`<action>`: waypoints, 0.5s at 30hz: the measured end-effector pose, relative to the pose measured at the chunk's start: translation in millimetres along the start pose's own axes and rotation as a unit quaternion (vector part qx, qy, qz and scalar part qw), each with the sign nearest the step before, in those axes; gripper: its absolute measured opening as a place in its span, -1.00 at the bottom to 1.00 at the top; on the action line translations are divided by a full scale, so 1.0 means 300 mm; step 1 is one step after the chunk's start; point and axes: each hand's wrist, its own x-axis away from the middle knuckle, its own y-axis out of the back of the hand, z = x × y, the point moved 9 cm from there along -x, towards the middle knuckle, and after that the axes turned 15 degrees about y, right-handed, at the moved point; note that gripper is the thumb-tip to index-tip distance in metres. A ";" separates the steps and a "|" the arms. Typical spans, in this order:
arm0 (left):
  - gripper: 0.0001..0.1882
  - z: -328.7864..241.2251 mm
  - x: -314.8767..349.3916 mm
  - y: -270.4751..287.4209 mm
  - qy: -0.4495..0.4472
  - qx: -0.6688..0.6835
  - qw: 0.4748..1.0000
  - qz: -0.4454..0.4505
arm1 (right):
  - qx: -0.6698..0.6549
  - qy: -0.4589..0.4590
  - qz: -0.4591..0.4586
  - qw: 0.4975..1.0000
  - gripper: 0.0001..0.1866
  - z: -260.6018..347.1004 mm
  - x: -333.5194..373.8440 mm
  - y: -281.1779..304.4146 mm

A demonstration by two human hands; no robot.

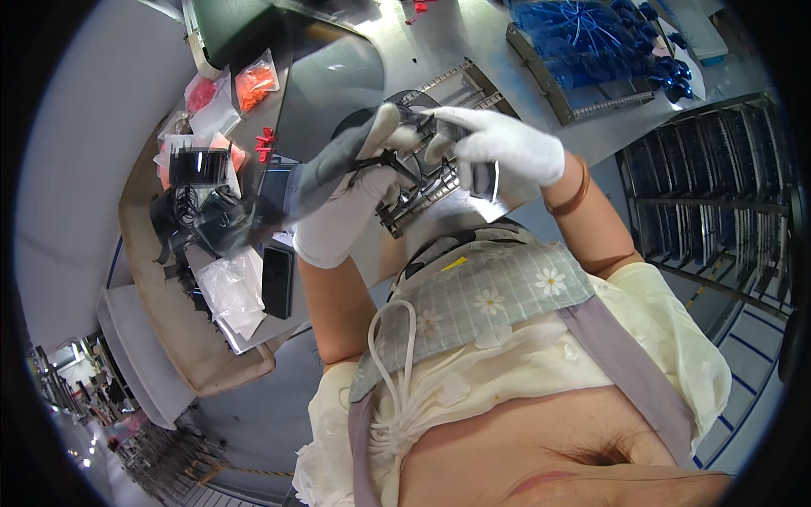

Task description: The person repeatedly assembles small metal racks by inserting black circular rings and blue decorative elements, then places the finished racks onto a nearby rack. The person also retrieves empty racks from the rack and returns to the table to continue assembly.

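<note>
Both my hands wear white gloves and are held close together over the table. My left hand is closed around a black plastic part with thin arms; its exact kind I cannot make out. A smooth grey shape, blurred toward its left end, lies along that hand. From the right, my right hand reaches in with its index finger stretched across the top of the part. Its other fingers are bent, with dark grey between them, and seem to grip the part's right side. Beneath both hands lies a metal frame with notched rails.
A second metal frame with glossy blue parts stands at the far right. On the left lie black parts, a bag of orange pieces, red clips, a clear bag and a dark phone-like slab. A loaded rack stands right.
</note>
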 end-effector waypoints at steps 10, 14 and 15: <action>-0.28 0.034 0.065 0.209 -0.012 0.336 0.934 -0.123 | 0.184 -0.030 -0.199 0.962 -0.39 -0.306 0.066 0.292; -0.14 0.099 0.147 0.277 0.017 0.261 0.926 -0.271 | -0.007 -0.062 -0.212 0.975 -0.23 -0.464 0.056 0.246; -0.14 0.089 0.151 0.270 -0.004 0.261 0.930 -0.260 | 0.030 -0.061 -0.218 0.974 -0.23 -0.468 0.055 0.266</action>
